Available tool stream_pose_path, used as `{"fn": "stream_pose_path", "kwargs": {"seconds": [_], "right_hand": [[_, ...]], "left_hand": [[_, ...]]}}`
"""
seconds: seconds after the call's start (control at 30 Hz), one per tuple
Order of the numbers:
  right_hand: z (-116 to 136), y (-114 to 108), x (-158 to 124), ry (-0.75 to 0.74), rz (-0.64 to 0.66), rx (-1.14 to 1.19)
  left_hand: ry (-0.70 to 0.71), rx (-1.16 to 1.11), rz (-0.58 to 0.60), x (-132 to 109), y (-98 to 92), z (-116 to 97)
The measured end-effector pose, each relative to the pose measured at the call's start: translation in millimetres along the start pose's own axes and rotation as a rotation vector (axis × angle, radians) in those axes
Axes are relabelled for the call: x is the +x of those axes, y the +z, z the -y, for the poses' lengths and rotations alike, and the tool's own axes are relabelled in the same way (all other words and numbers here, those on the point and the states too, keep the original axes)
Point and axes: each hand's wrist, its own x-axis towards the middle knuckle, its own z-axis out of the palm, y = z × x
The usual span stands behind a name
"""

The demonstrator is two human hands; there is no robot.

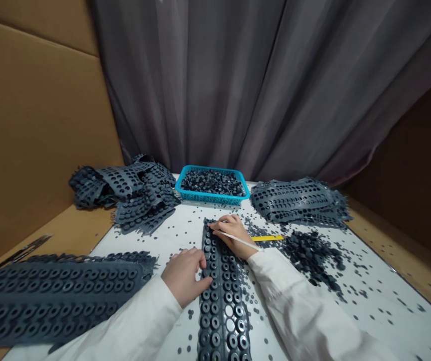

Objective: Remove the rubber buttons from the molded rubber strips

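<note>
A long dark rubber sheet (218, 291) with rows of raised rings lies lengthwise before me on the white surface. My left hand (186, 275) rests at its left edge, thumb and index finger apart, the other fingers curled under. Between the fingers of my right hand (234, 235) is a thin white stick (243, 241), held like a pen. Its tip points at the rings near the sheet's far end; the exact contact is too small to tell. A yellow strip (268, 238) lies just right of that hand, partly hidden by it.
A blue basket (215, 199) of small dark pieces stands at the back. Perforated sheets are heaped at left (140, 190) and right (301, 200). Another ringed sheet (49, 298) lies near left, by tweezers (27, 249). Loose dark pieces (311, 255) and small discs scatter right.
</note>
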Motion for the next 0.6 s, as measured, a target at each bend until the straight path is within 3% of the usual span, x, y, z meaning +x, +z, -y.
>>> {"fn": "stream_pose_path", "kwargs": {"seconds": [0.2,0.33,0.47,0.6], "right_hand": [[-7,2,0,0.094,-0.062,-0.103],[-2,0,-3,0.19,-0.174,0.096],[8,-1,-11,0.139,-0.091,0.405],[12,1,-14,0.105,-0.036,0.424]], "left_hand": [[0.012,-0.008,-0.018,0,1.5,2],[0.019,-0.014,-0.024,-1,1.8,3],[0.018,-0.017,-0.017,-1,0.8,2],[0.013,-0.014,-0.013,-1,0.1,0]]}}
